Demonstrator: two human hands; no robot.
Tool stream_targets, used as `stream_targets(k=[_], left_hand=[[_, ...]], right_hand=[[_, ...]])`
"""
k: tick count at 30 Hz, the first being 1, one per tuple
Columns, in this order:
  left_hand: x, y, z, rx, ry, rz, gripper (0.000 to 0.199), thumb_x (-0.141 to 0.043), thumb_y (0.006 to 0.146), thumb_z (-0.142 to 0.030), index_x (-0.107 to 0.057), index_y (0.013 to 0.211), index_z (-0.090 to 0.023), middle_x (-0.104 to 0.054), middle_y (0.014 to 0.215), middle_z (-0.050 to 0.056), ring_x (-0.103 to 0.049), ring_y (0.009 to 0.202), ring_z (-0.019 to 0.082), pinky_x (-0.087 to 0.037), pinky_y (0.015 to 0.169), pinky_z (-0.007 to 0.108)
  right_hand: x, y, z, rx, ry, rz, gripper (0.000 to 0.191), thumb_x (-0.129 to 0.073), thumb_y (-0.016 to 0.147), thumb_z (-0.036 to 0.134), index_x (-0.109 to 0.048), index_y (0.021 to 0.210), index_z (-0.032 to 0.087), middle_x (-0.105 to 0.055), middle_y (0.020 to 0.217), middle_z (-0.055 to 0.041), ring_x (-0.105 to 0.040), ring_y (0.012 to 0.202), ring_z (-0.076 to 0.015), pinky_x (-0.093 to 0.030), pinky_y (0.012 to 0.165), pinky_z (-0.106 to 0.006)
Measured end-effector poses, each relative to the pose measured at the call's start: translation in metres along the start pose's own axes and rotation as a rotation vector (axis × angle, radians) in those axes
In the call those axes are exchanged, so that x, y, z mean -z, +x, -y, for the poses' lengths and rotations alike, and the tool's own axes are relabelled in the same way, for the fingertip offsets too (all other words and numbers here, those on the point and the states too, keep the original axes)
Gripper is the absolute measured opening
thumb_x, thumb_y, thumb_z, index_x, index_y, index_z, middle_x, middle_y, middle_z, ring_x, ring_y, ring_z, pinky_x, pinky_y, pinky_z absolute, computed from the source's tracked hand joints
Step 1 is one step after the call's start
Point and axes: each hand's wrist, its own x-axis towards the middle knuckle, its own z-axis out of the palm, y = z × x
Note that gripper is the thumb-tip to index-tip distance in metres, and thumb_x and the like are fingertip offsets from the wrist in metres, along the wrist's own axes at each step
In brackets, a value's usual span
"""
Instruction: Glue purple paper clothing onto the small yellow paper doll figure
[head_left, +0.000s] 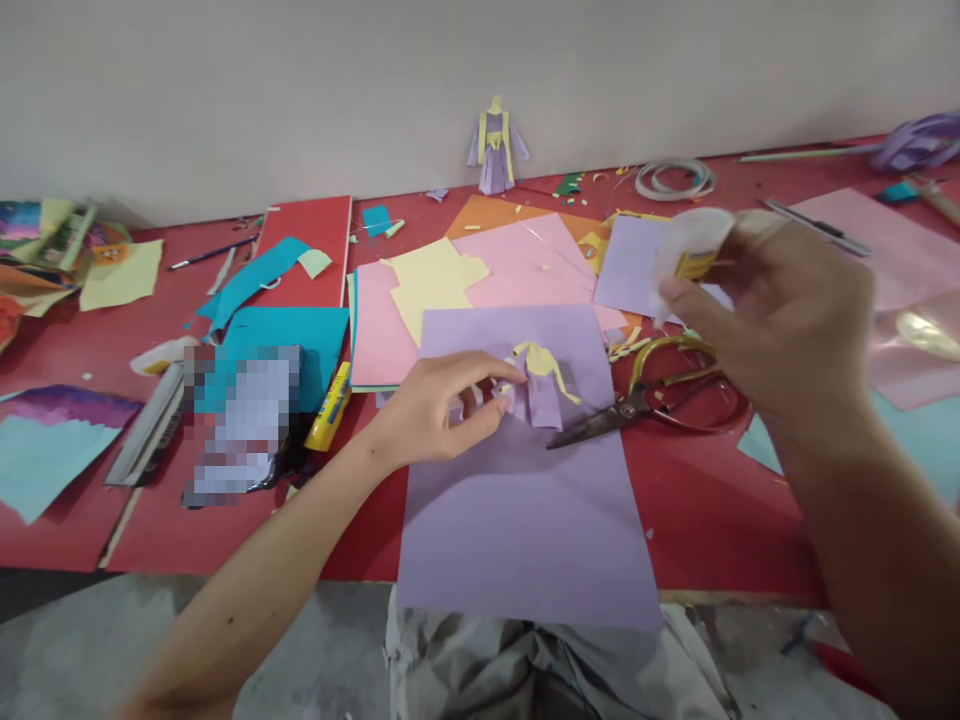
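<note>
My left hand point(442, 405) rests over a large lilac sheet point(525, 540), with thumb and fingertips closed on a small lilac paper piece point(511, 398). Right beside it lies a lilac folded paper piece point(545, 405) with a pale yellow paper strip point(541, 362) curving over it. Up on the right, my right hand point(795, 300) grips a small white glue bottle point(697, 240) with a yellow label, blurred by motion. Scissors point(645, 395) lie below that hand, their blade tips on the lilac sheet.
Against the wall stands a lilac and yellow paper doll point(495, 150). Pink sheets point(517, 260), yellow paper point(427, 280) and scraps cover the red table point(360, 520). A yellow glue stick point(328, 410) and a pixelated item point(247, 420) lie left; a craft knife point(817, 225) lies right.
</note>
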Motion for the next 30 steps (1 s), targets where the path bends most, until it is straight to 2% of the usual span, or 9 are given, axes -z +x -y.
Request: stream_targets(k=[4,6,12,16,19,21,23,26,30], left_hand=[[-0.003,0.001,0.001,0.007,0.08,-0.027,0.015,-0.061,0.09,-0.016,-0.069,0.102,-0.017,-0.074,0.088,0.002,-0.06,0.06,0.008,-0.052,0.062,0.02],[-0.004,0.001,0.002,0.004,0.11,-0.032,0.015,-0.059,0.091,-0.014,-0.069,0.102,-0.018,-0.075,0.09,0.002,-0.062,0.063,0.008,-0.052,0.064,0.02],[-0.006,0.0,0.004,0.03,0.138,-0.063,0.019,-0.058,0.094,-0.016,-0.066,0.111,-0.02,-0.077,0.104,0.004,-0.068,0.069,0.009,-0.054,0.068,0.02],[-0.007,0.0,0.005,0.115,0.078,-0.077,0.022,-0.058,0.094,-0.016,-0.065,0.114,-0.021,-0.076,0.102,0.002,-0.07,0.072,0.009,-0.055,0.069,0.02],[-0.007,0.002,0.004,0.165,-0.026,-0.106,0.015,-0.059,0.095,-0.018,-0.067,0.108,-0.02,-0.076,0.094,0.001,-0.068,0.067,0.008,-0.054,0.066,0.018],[-0.008,0.003,0.003,0.195,-0.093,-0.12,0.014,-0.061,0.094,-0.019,-0.069,0.106,-0.019,-0.076,0.09,0.0,-0.066,0.061,0.007,-0.053,0.061,0.017],[-0.007,0.005,0.002,0.203,-0.12,-0.126,0.013,-0.062,0.093,-0.018,-0.071,0.103,-0.018,-0.076,0.091,0.001,-0.065,0.06,0.007,-0.052,0.059,0.017],[-0.007,0.006,-0.001,0.206,-0.148,-0.143,0.015,-0.062,0.091,-0.013,-0.072,0.101,-0.018,-0.077,0.099,0.002,-0.068,0.071,0.009,-0.054,0.065,0.017],[-0.007,0.006,-0.003,0.224,-0.216,-0.17,0.014,-0.064,0.091,-0.014,-0.073,0.1,-0.018,-0.078,0.099,0.003,-0.073,0.086,0.013,-0.058,0.076,0.021]], right_hand=[[-0.014,-0.004,0.007,-0.185,0.568,-0.032,0.016,-0.078,0.073,0.022,-0.073,0.088,0.025,-0.066,0.088,-0.0022,-0.064,0.081,-0.016,-0.054,0.076,-0.035],[-0.019,-0.007,0.007,-0.3,0.681,-0.015,0.01,-0.078,0.075,0.029,-0.07,0.08,0.027,-0.063,0.084,-0.0003,-0.063,0.08,-0.0147,-0.055,0.077,-0.032],[-0.031,-0.02,0.005,-0.531,0.873,0.155,0.022,-0.082,0.072,0.043,-0.068,0.076,0.027,-0.059,0.092,0.0007,-0.059,0.081,-0.0139,-0.056,0.081,-0.031],[-0.036,-0.029,0.007,-0.493,0.867,0.241,0.023,-0.085,0.071,0.043,-0.071,0.082,0.029,-0.059,0.09,0.001,-0.057,0.081,-0.0145,-0.054,0.081,-0.031],[-0.038,-0.036,0.009,-0.403,0.835,0.234,0.028,-0.087,0.07,0.043,-0.074,0.092,0.03,-0.058,0.089,0.0017,-0.058,0.079,-0.0138,-0.055,0.077,-0.028],[-0.039,-0.04,0.013,-0.293,0.801,0.188,0.027,-0.087,0.071,0.04,-0.074,0.094,0.034,-0.061,0.096,0.0025,-0.062,0.081,-0.0151,-0.058,0.079,-0.033],[-0.04,-0.045,0.017,-0.193,0.741,0.179,0.027,-0.083,0.078,0.036,-0.071,0.101,0.043,-0.065,0.096,0.0036,-0.067,0.087,-0.0194,-0.058,0.09,-0.045],[-0.044,-0.052,0.021,-0.143,0.645,0.206,0.032,-0.075,0.087,0.027,-0.066,0.109,0.048,-0.069,0.091,0.0035,-0.07,0.097,-0.0228,-0.053,0.102,-0.055],[-0.048,-0.057,0.018,-0.194,0.488,0.209,0.037,-0.081,0.08,0.022,-0.066,0.108,0.04,-0.067,0.108,-0.0001,-0.07,0.101,-0.0245,-0.059,0.093,-0.049]])
